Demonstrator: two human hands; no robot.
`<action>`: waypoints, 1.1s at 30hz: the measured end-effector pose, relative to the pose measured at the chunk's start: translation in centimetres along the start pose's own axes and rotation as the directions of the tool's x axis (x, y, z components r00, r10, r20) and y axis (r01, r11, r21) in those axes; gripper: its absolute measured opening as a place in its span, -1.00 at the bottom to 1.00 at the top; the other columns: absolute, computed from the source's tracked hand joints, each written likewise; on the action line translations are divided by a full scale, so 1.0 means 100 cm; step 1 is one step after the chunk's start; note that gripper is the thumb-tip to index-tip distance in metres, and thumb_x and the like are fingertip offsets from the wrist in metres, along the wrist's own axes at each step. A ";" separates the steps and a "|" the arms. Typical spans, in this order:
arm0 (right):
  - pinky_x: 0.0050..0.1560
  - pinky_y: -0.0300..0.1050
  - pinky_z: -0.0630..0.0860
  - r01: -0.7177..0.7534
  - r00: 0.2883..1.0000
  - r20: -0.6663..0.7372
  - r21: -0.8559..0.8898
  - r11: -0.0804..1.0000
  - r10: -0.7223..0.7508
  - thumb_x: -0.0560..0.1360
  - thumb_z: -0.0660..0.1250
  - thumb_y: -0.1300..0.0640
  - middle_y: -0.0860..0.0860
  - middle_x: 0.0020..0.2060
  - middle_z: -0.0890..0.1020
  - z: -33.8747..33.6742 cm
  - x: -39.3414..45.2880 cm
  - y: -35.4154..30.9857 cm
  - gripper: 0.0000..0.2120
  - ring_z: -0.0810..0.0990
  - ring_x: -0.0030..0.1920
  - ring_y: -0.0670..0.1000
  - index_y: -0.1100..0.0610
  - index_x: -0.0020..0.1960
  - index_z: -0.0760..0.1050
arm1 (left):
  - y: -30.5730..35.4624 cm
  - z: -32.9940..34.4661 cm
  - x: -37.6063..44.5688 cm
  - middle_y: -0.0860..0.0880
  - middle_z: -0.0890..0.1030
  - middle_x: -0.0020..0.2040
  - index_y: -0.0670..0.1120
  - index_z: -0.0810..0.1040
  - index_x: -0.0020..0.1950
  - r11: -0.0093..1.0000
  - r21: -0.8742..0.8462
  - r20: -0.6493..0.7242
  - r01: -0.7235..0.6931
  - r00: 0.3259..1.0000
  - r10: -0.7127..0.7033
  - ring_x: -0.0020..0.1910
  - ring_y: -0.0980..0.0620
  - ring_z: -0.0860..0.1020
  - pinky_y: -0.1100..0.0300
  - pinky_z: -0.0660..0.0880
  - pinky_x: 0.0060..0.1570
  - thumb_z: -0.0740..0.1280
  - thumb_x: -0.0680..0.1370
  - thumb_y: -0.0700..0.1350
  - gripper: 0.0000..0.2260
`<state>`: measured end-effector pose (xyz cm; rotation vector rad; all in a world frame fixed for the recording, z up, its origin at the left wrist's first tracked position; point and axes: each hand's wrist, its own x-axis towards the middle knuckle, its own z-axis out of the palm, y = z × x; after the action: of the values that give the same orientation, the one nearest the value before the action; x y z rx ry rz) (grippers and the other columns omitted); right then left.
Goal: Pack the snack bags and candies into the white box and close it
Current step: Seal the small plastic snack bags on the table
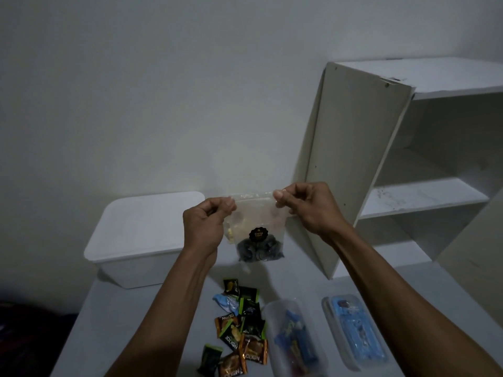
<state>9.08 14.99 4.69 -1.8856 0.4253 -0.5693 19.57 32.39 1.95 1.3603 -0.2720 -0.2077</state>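
Head view: your left hand and right hand each pinch a top corner of the clear snack bag, held up above the counter. The lidded white box stands to the left; wrapped candies lie below the bag.

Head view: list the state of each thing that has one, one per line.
White box: lid on, shut.
Clear snack bag: held up above the table, upright.
Left hand: pinches the bag's top left corner.
Right hand: pinches the top right corner.
Candies: loose on the table, unpacked.
Two clear containers: lying on the table.
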 end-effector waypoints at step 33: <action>-0.22 -0.06 0.55 0.020 0.980 0.197 -0.250 0.968 0.030 0.54 0.40 0.01 -0.02 -0.37 0.62 0.028 0.002 0.000 -0.76 0.53 -0.35 -0.11 0.11 -0.24 0.60 | -0.011 0.006 -0.009 0.07 0.65 -0.12 0.00 0.61 -0.11 0.922 0.387 -0.107 -0.018 0.992 0.065 -0.12 0.10 0.58 0.19 0.52 -0.10 0.47 0.40 0.21 -0.69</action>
<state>10.81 17.06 3.85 -2.1596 0.3832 -0.3281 18.57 31.92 0.92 1.7498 -0.2501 -0.0359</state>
